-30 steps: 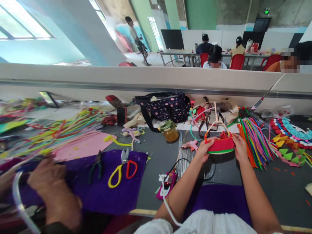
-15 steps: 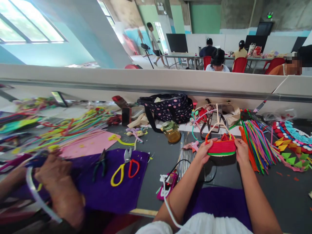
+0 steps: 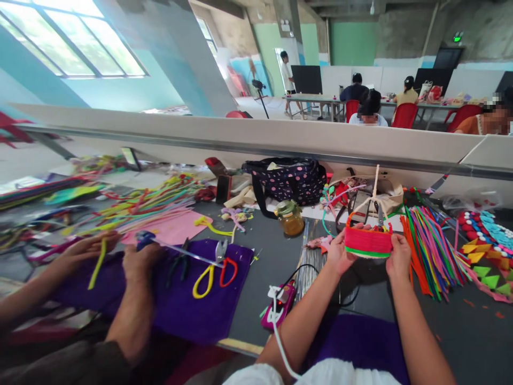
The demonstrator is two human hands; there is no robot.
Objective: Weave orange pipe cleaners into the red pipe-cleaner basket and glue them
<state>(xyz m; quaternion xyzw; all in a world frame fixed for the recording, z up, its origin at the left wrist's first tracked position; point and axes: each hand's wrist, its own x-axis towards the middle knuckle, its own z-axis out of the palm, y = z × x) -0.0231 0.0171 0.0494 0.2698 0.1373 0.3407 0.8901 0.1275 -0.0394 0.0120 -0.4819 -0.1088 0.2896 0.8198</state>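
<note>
A small pink basket (image 3: 367, 240) of fuzzy pipe cleaners is held between my two hands above the dark table. It has a green and a white band at the bottom, an orange-red rim and cream stems rising above it. My left hand (image 3: 340, 252) grips its left end, thumb in front. At the right end my right hand (image 3: 399, 253) pinches the edge between thumb and fingers. Near my left hand lies a pink glue gun (image 3: 319, 243). Beneath my forearms is a purple mat (image 3: 356, 342).
Bundled pipe cleaners (image 3: 435, 246) lie to the right, beside colourful garlands (image 3: 484, 267). A jar (image 3: 291, 218) and a dotted bag (image 3: 288, 179) stand behind. Left of me, a co-worker's hands (image 3: 138, 264) hold a blue tool and yellow strip near scissors (image 3: 212, 272). A power strip (image 3: 279, 305) is close by.
The basket has tilted, showing more of its front and the green band. My view has swung left. The co-worker's hands have moved apart, and a person in the background has walked on.
</note>
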